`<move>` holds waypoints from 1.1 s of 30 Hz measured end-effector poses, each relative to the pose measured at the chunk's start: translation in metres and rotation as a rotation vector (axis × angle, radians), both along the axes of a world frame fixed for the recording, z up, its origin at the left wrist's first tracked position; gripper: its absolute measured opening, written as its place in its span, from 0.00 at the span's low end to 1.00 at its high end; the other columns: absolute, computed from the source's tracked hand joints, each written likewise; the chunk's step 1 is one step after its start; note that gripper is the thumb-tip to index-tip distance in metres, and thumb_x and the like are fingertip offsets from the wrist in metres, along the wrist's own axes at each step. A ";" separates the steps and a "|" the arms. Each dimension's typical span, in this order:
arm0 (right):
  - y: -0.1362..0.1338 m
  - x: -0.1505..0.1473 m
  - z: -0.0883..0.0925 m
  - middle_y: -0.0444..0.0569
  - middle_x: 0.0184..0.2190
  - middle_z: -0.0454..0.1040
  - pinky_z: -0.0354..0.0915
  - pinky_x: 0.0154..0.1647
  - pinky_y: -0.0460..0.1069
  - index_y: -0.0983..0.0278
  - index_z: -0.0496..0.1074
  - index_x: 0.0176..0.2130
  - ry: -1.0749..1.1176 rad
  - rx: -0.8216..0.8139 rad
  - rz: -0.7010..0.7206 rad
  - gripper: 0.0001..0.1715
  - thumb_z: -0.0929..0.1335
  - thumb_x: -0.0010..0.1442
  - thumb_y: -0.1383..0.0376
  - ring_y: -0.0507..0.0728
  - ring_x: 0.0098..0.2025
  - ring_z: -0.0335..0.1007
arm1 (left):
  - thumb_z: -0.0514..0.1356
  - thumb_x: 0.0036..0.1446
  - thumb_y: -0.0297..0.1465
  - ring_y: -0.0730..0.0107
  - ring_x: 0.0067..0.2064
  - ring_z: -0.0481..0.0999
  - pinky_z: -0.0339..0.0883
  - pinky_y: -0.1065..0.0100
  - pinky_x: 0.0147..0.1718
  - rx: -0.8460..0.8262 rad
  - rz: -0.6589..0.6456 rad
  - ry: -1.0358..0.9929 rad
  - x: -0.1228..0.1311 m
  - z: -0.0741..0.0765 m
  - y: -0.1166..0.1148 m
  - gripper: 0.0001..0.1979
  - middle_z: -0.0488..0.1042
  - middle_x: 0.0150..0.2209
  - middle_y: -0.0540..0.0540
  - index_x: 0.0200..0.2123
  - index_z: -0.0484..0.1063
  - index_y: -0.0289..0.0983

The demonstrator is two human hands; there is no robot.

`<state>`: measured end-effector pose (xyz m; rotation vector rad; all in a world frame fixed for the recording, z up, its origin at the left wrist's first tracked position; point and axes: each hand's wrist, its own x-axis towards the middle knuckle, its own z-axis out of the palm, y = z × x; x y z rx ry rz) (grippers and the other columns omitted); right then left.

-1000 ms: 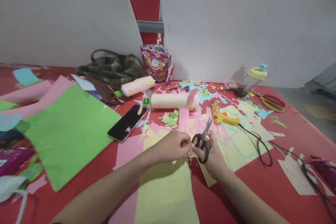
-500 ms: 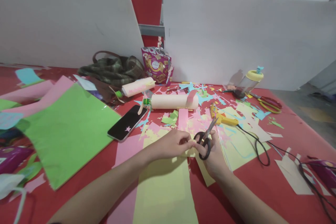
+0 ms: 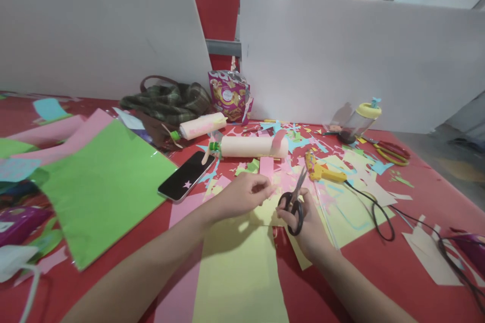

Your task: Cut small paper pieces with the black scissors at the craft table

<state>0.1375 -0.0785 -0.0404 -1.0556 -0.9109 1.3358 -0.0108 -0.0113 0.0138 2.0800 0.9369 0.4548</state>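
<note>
I see the right hand (image 3: 311, 229) gripping scissors (image 3: 296, 195) by their black handles (image 3: 300, 219), at about three o'clock from the left hand (image 3: 245, 196); blades (image 3: 302, 180) point to one o'clock. Left fingertips (image 3: 269, 190) are close together; whether they pinch something, I cannot tell. Scissors should be light, stiff; handles are the safest hold.

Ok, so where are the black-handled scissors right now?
In the head view, the black-handled scissors are right of centre, held in the right hand, their tips showing beside the yellow glue gun.
</note>
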 end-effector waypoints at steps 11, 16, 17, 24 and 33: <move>-0.008 -0.002 0.003 0.42 0.26 0.60 0.53 0.28 0.46 0.61 0.52 0.32 0.059 0.093 0.444 0.20 0.67 0.48 0.55 0.50 0.27 0.57 | 0.47 0.53 0.33 0.80 0.22 0.57 0.52 0.76 0.21 0.049 0.053 -0.047 -0.016 0.026 0.002 0.14 0.58 0.18 0.54 0.19 0.60 0.33; -0.011 0.000 0.003 0.45 0.28 0.59 0.52 0.30 0.48 0.61 0.52 0.32 0.059 0.107 0.535 0.20 0.65 0.48 0.52 0.51 0.29 0.56 | 0.47 0.53 0.32 0.80 0.22 0.56 0.50 0.75 0.22 0.129 0.038 0.002 -0.016 0.024 0.001 0.13 0.56 0.18 0.55 0.18 0.57 0.34; -0.011 0.000 0.003 0.45 0.28 0.59 0.52 0.30 0.48 0.60 0.52 0.32 0.059 0.112 0.534 0.20 0.65 0.48 0.51 0.51 0.29 0.56 | 0.47 0.53 0.32 0.80 0.22 0.56 0.50 0.75 0.23 0.142 0.034 0.016 -0.016 0.023 0.001 0.14 0.56 0.18 0.54 0.18 0.56 0.34; -0.010 0.001 0.003 0.44 0.28 0.58 0.52 0.30 0.47 0.60 0.53 0.33 0.041 0.094 0.542 0.20 0.64 0.48 0.51 0.51 0.28 0.54 | 0.47 0.53 0.32 0.79 0.22 0.58 0.49 0.75 0.22 0.201 -0.024 0.117 -0.013 0.021 0.000 0.14 0.60 0.18 0.53 0.19 0.58 0.33; -0.011 0.002 0.003 0.44 0.28 0.59 0.52 0.30 0.47 0.61 0.53 0.32 0.047 0.087 0.554 0.19 0.64 0.49 0.52 0.51 0.28 0.54 | 0.47 0.54 0.33 0.79 0.23 0.61 0.50 0.75 0.23 0.209 -0.056 0.158 -0.015 0.022 -0.001 0.14 0.64 0.19 0.52 0.21 0.64 0.33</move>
